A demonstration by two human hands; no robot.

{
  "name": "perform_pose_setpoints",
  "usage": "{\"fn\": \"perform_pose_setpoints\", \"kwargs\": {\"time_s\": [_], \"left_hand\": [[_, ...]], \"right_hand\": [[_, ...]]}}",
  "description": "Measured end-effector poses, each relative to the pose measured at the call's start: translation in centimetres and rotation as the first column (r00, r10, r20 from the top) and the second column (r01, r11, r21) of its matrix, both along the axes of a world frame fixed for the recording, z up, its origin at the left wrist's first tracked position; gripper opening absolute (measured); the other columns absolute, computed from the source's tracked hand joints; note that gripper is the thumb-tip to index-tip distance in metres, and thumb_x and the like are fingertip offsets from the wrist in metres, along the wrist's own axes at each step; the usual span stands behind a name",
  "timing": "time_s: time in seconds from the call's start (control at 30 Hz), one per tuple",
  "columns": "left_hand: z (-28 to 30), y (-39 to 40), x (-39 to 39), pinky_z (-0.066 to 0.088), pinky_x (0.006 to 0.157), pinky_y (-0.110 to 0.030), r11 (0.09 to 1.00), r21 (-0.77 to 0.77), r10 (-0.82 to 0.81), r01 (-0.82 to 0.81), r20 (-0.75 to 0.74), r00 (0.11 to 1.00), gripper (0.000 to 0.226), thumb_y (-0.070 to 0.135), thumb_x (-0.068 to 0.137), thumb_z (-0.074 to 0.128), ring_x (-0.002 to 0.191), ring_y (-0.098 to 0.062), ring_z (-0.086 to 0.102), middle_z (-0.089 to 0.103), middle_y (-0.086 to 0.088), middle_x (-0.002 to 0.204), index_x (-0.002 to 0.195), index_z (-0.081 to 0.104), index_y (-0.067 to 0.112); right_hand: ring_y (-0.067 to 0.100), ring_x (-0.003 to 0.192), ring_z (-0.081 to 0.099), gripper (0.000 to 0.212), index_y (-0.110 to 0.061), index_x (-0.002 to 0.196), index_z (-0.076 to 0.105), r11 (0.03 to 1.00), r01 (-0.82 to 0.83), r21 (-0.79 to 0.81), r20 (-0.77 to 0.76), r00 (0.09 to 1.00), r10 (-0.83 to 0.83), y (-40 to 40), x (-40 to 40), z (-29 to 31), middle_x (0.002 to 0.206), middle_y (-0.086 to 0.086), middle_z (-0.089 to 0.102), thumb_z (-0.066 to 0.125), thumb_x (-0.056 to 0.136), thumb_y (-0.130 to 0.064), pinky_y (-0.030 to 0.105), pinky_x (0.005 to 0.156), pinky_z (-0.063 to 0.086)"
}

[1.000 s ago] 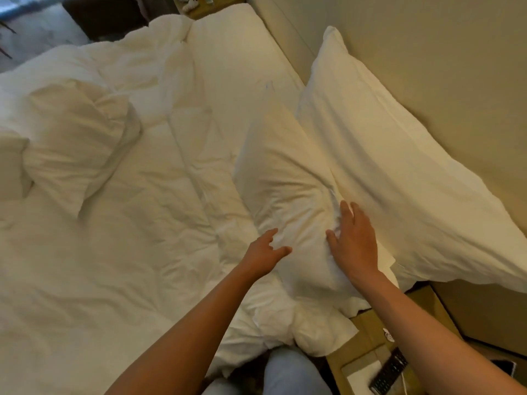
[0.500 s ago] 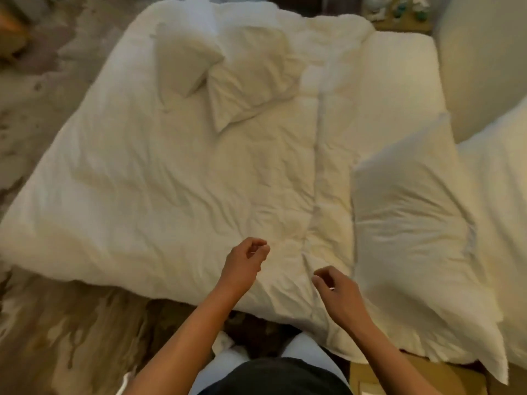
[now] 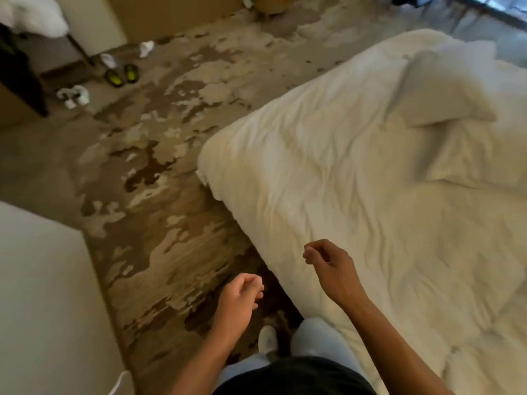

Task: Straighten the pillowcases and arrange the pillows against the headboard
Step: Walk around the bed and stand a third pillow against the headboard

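Nearest the camera, at the bedside: left hand (image 3: 242,297) over the carpet (image 3: 159,172), fingers loosely curled, grasping nothing. Right hand (image 3: 330,269) over the near edge of the bed (image 3: 328,172), fingers likewise relaxed and curled, grasping nothing. Neither hand touches bedding.

Step in hand, by judgement: between pillows; both hands free, body standing at the bed's side, nothing yet taken up. Next move calls for a reach or a step along the bed toward its far part, since the pillows lie well apart from both hands, then a grip on a pillow's corners to shake its case flat.

Middle ground: white duvet (image 3: 356,223), rumpled, creased throughout.

Farther, right of view: two pillows, white cases, lying on the duvet. Nearer pillow (image 3: 479,158) slack, wrinkled, partly under the other. Farther pillow (image 3: 445,92) lies tilted across it, corner pointed, case loose. Headboard not in view.

Far floor, left: shoes (image 3: 121,75) and pale slippers (image 3: 74,96) on the carpet.
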State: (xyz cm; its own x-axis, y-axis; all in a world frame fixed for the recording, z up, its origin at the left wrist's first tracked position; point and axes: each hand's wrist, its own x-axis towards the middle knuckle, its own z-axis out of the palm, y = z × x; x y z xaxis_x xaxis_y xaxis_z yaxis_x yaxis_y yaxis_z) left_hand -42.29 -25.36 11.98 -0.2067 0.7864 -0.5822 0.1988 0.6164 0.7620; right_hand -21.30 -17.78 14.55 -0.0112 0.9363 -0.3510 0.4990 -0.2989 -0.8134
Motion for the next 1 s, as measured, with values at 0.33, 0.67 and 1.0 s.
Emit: {"fn": "perform_pose_setpoints", "kwargs": {"time_s": [0.33, 0.67, 1.0], "left_hand": [[-0.2, 12.6, -10.4, 0.063, 0.084, -0.036, 0.967, 0.029, 0.250, -0.254, 0.097, 0.963, 0.018, 0.042, 0.099, 0.058, 0.086, -0.001, 0.072, 0.076, 0.015, 0.091, 0.093, 0.073, 0.036], [3.5, 31.4, -23.3, 0.062, 0.083, -0.037, 0.916, 0.131, 0.372, -0.379, 0.073, 0.925, 0.018, 0.038, 0.101, 0.058, 0.092, -0.010, 0.074, 0.077, 0.008, 0.097, 0.103, 0.073, 0.028], [0.4, 42.9, -39.7, 0.061, 0.087, -0.040, 0.810, 0.008, 0.585, -0.586, 0.063, 0.809, 0.020, 0.036, 0.101, 0.057, 0.090, -0.008, 0.074, 0.078, 0.006, 0.095, 0.104, 0.074, 0.025]], "right_hand": [[-0.004, 0.084, 0.069, 0.014, -0.039, 0.096, 0.070, 0.965, -0.234, -0.121, 0.065, 0.968, 0.243, 11.9, -9.8, -3.6, 0.087, -0.017, 0.075, 0.059, 0.103, -0.034, 0.017, 0.075, 0.050], [0.006, 0.087, 0.071, 0.015, -0.033, 0.101, 0.069, 0.910, -0.382, -0.161, 0.053, 0.917, 0.395, 30.9, -22.5, -5.1, 0.092, -0.013, 0.074, 0.055, 0.105, -0.035, 0.023, 0.083, 0.058], [-0.003, 0.084, 0.069, 0.013, -0.039, 0.097, 0.069, 0.844, -0.535, -0.015, -0.027, 0.844, 0.535, 53.6, -45.7, -3.3, 0.087, -0.019, 0.074, 0.058, 0.103, -0.037, 0.006, 0.064, 0.049]]}}
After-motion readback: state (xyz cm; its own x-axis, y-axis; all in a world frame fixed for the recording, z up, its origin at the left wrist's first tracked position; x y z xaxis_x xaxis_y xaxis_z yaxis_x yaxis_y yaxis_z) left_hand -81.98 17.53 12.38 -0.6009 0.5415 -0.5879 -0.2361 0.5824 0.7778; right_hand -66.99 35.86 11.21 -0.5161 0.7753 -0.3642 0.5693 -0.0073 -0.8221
